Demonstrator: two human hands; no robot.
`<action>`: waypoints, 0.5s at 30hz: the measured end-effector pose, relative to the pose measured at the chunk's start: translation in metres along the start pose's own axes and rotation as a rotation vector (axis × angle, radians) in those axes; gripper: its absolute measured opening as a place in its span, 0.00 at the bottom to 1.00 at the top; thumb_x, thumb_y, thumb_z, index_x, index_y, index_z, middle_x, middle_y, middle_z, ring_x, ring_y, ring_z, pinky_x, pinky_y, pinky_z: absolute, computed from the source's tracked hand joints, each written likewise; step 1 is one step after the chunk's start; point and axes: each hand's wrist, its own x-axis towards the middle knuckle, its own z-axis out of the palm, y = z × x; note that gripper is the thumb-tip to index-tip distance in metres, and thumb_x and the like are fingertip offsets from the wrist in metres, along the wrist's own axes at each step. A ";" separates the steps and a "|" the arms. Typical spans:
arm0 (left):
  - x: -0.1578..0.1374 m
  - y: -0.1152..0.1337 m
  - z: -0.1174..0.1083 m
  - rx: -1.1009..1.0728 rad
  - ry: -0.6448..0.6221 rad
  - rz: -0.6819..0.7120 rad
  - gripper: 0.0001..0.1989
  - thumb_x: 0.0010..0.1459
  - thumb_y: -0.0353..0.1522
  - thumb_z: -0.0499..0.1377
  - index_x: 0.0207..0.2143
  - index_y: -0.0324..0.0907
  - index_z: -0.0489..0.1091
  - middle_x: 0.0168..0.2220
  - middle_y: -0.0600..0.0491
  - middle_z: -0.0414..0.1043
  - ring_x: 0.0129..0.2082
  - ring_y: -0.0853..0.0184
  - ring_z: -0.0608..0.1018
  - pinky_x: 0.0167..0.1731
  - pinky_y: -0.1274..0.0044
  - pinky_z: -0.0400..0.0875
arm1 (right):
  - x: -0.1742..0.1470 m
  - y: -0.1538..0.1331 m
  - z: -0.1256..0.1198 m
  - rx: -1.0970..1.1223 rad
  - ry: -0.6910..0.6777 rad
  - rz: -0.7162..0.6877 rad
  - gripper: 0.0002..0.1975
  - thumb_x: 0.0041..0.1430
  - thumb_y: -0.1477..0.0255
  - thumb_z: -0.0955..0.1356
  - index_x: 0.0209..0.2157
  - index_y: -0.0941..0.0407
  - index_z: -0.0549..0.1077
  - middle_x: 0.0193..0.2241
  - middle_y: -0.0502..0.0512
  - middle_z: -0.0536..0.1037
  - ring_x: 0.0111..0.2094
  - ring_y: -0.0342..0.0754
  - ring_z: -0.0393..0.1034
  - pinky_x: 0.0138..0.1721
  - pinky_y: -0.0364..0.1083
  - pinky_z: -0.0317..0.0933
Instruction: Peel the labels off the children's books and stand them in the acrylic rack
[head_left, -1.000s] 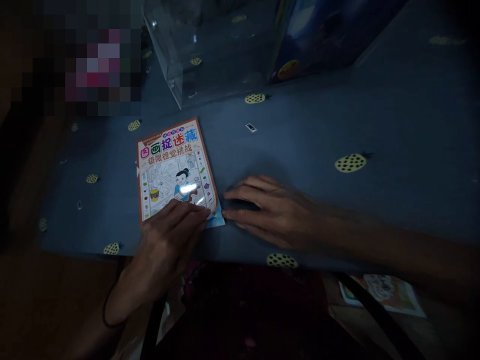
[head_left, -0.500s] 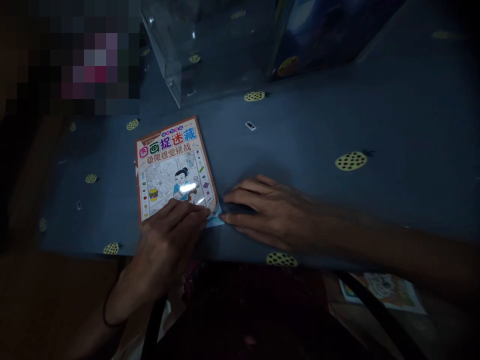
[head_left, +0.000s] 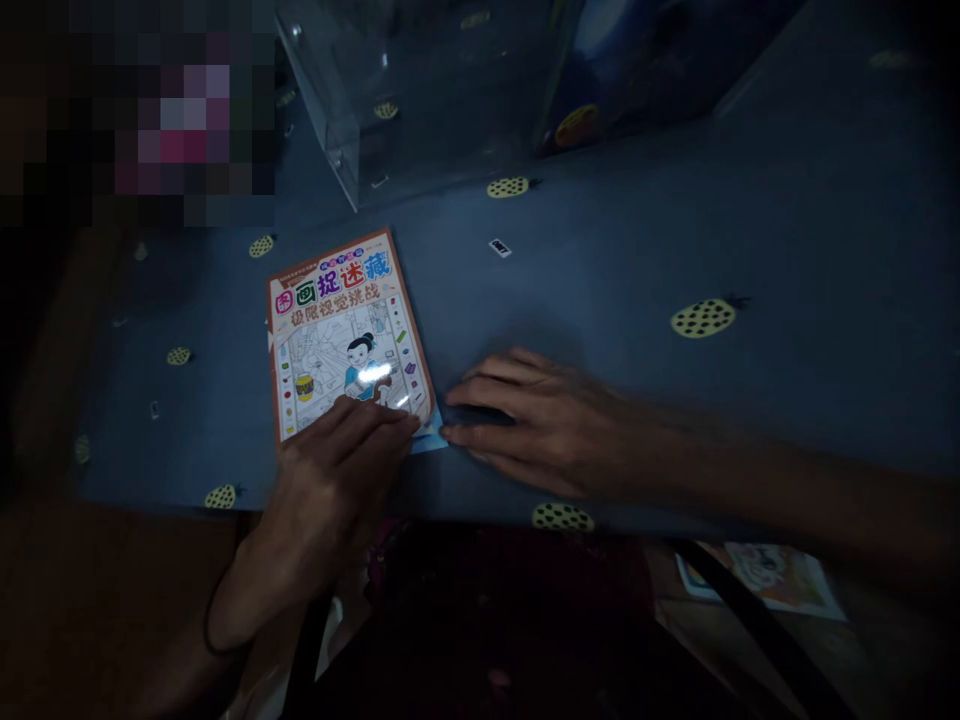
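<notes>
A thin book (head_left: 345,345) with an orange-bordered cover, colourful Chinese lettering and a line drawing lies on the cloth-covered table. My left hand (head_left: 337,475) lies over its lower edge, fingers together and closed at the lower right corner of the cover. That corner is slightly raised, and a light-blue page corner (head_left: 430,436) shows beneath. My left thumb is hidden. Just right of the book rests my right hand (head_left: 544,425), thumb and fingers apart, nothing visible between them. Its thumb tip is at the blue corner; whether it presses on it, I cannot tell.
A clear plastic stand or box (head_left: 337,150) stands behind the book, with a dark blue panel (head_left: 660,70) to its right. The blue tablecloth (head_left: 600,270) has yellow pineapple prints. Below the table's front edge lies a colourful printed sheet or booklet (head_left: 765,575). A blurred-out patch covers the upper left.
The view has shifted very slightly. Both hands and the book keep nearly the same places.
</notes>
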 end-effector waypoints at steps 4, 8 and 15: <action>0.000 0.001 0.000 0.004 -0.009 0.003 0.09 0.67 0.23 0.54 0.47 0.37 0.71 0.42 0.48 0.77 0.39 0.64 0.76 0.37 0.72 0.74 | -0.001 0.001 0.001 0.004 0.025 -0.005 0.12 0.71 0.75 0.62 0.46 0.59 0.76 0.44 0.62 0.78 0.45 0.52 0.69 0.44 0.54 0.68; 0.000 0.002 0.000 0.011 -0.005 0.000 0.09 0.67 0.23 0.54 0.47 0.37 0.71 0.41 0.48 0.77 0.39 0.63 0.76 0.37 0.72 0.74 | -0.003 0.001 0.002 0.045 0.107 -0.016 0.12 0.70 0.75 0.63 0.50 0.60 0.75 0.45 0.61 0.79 0.47 0.52 0.69 0.45 0.54 0.70; 0.000 0.002 0.001 0.051 -0.015 0.010 0.10 0.68 0.24 0.53 0.49 0.38 0.70 0.42 0.47 0.78 0.39 0.62 0.76 0.36 0.71 0.74 | -0.003 0.001 0.001 0.049 0.097 -0.012 0.15 0.71 0.75 0.62 0.55 0.60 0.72 0.43 0.61 0.79 0.47 0.52 0.70 0.47 0.55 0.71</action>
